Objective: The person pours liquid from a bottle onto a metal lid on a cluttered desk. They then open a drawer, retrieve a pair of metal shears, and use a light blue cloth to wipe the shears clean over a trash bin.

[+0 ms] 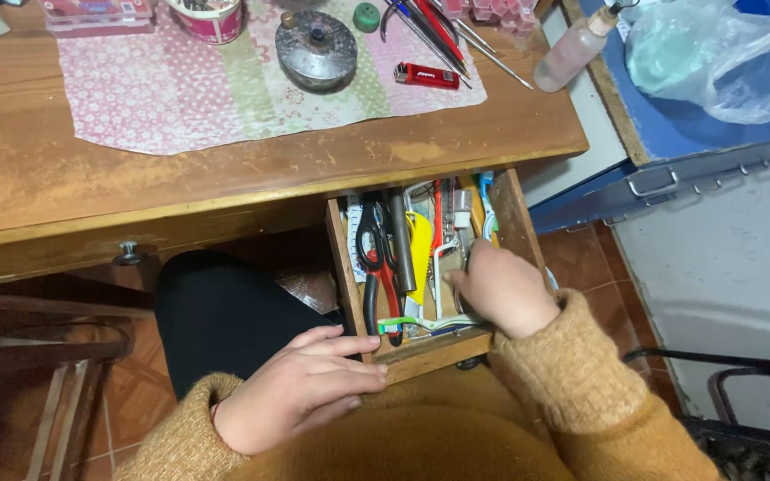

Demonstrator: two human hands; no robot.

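- Wooden drawer (346, 258): pulled out from under the desk (225, 178) toward the person, long axis running from desk to lap; crowded with tools.
- Right hand (503, 289): reaches into the drawer's right side, fingers curled down among the contents; whether it grips anything cannot be told.
- Left hand (300, 385): flat, fingers spread, fingertips touching the drawer's front left corner, holding nothing.
- Contents: red-handled pliers (376, 267), a yellow tool (420, 245), a green toothbrush (416, 324) lying crosswise at the front.
- On the desk: patterned cloth (180, 89), red lighter (427, 76), round metal tin (316, 49).
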